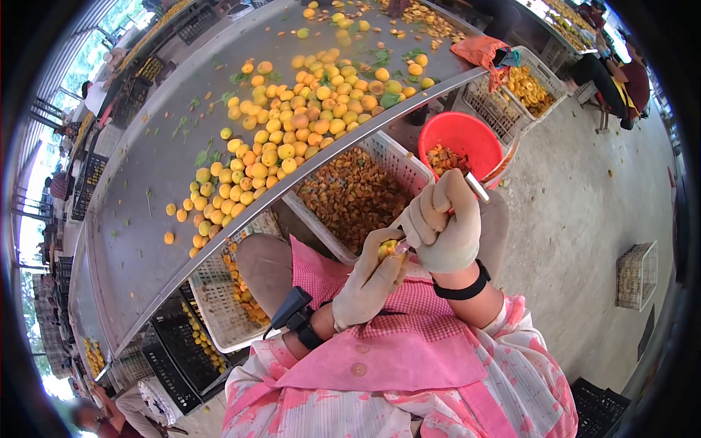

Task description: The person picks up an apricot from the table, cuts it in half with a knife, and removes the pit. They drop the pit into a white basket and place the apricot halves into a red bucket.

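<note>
Both of my hands wear pale work gloves and meet above my lap. My left hand (369,281) is closed around a yellow apricot (386,250), most of it hidden by the fingers. My right hand (445,226) is wrapped round a slim tool with a light-coloured handle (477,186), whose end sticks out above the fist. The tool's working end is near the apricot, but its shape cannot be made out. Just beyond my hands, a white crate (398,157) holds brown apricot pits or scraps (354,197).
A metal table (146,212) with a raised edge bears a heap of apricots (292,124) and leaves. A red bucket (460,131) and a crate of apricot halves (529,91) stand right. Another crate (212,306) is left of my knees. Other people sit farther off.
</note>
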A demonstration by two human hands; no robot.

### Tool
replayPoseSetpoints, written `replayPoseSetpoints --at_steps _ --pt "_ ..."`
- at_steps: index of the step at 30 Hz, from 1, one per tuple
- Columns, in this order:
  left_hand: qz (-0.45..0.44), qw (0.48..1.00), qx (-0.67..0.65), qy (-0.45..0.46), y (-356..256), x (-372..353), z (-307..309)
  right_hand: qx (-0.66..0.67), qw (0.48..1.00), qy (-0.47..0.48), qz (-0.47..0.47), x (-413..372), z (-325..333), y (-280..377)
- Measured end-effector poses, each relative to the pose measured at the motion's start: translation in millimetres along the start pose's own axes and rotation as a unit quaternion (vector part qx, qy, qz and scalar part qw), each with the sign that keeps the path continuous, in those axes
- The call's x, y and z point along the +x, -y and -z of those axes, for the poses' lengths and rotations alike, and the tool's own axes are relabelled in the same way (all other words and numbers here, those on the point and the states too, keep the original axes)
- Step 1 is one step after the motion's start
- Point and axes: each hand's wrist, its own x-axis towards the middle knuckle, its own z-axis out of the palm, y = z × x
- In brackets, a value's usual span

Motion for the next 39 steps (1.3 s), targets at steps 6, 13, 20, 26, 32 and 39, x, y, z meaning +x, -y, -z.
replayPoseSetpoints --at_steps 6,13,20,26,32,39 --pt "-0.012 0.997 -0.072 0.014 -9 7 6 0.036 0.997 -0.057 0.024 1 -1 7" --pt "-0.001 1.0 0.006 -0.023 -10 5 10 -0.108 0.991 -0.002 0.08 -2 5 7" --pt "-0.053 0.975 0.193 -0.101 -10 2 23 -0.327 0.944 -0.003 -0.05 -5 -2 -1" --pt "-0.071 0.96 0.244 -0.118 2 5 39 -0.46 0.877 0.127 -0.053 -4 29 -44" --pt "-0.047 0.971 0.187 -0.139 -21 8 4 -0.311 0.928 0.129 -0.159 1 28 -50" --pt "0.022 0.988 -0.016 -0.15 -4 4 29 -0.307 0.92 0.127 -0.206 -3 19 -37"
